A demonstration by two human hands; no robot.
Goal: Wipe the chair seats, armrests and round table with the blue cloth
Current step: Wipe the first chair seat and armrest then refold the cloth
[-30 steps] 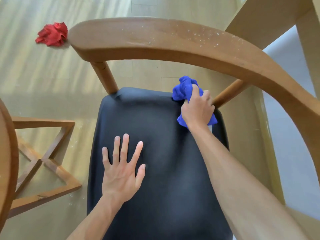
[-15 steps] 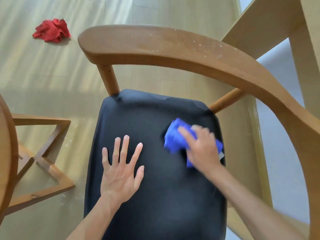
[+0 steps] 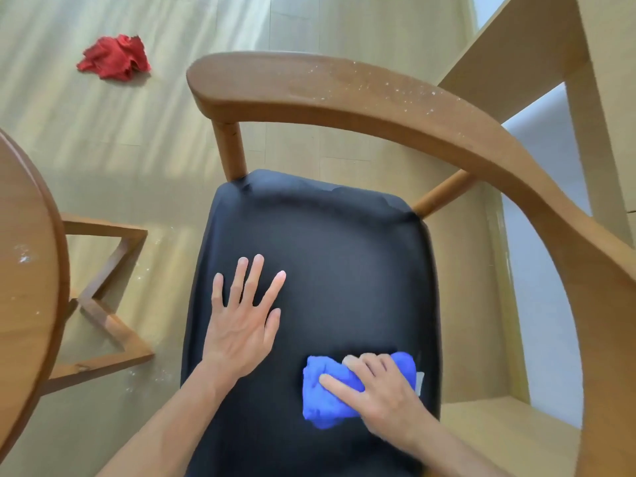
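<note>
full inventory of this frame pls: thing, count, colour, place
chair seat: 1, black, centre
armrest: 1, brown wood with white specks, curving over the seat from top centre to right
round table: 1, brown wood with white specks, left edge
table base: 1, brown wood, on floor left of chair
blue cloth: 1, bunched on seat, near right
red cloth: 1, crumpled on floor, top left
floor: pale wood
left hand: flat on seat, fingers spread
right hand: gripping blue cloth
</note>
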